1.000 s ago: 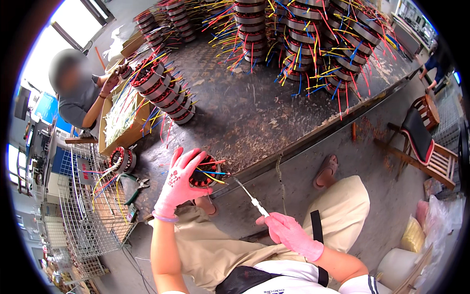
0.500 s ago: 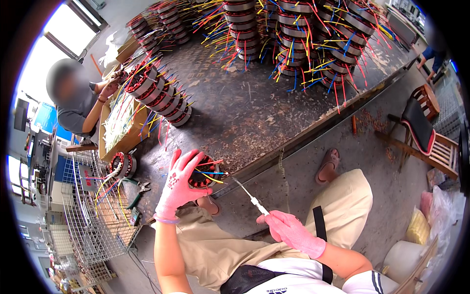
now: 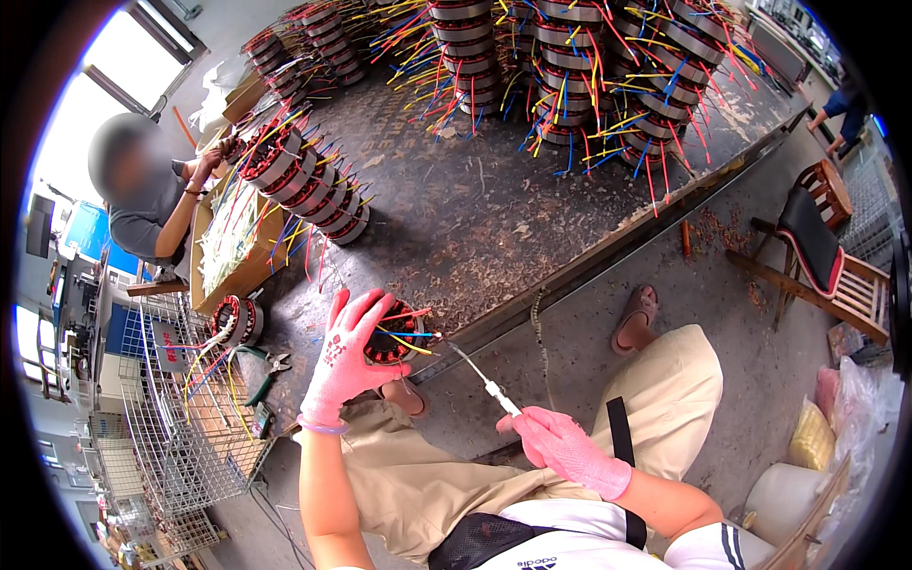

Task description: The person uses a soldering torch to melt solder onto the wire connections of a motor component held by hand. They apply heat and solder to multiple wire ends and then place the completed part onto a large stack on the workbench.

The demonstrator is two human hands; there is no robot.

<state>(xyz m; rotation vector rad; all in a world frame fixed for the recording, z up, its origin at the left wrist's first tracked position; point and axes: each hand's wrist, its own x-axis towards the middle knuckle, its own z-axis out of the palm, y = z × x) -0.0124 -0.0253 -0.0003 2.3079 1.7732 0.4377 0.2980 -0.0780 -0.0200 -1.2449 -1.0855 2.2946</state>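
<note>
My left hand (image 3: 350, 363), in a pink glove, grips the rim of a motor stator (image 3: 389, 344) with red windings at the table's near edge. Part of the stator is hidden behind that hand. Blue, yellow and red lead wires (image 3: 408, 333) stick out of it to the right. My right hand (image 3: 573, 450), gloved alike, is closed round the white handle of a thin rod-like tool (image 3: 494, 391). The tool's slim tip points up and left, close to the ends of the wires. Whether it touches them I cannot tell.
Stacked stators (image 3: 465, 57) with coloured leads stand along the table's (image 3: 427, 209) far side. A leaning stack (image 3: 309, 185) is nearer, beside a cardboard box (image 3: 242, 271) of pale tubing. Green-handled pliers (image 3: 269, 375) lie at left. A co-worker (image 3: 152, 214) sits beyond; a chair (image 3: 812, 237) stands right.
My hands, the stator and the tool look the same. The co-worker's hands have shifted slightly beside the leaning stack.
</note>
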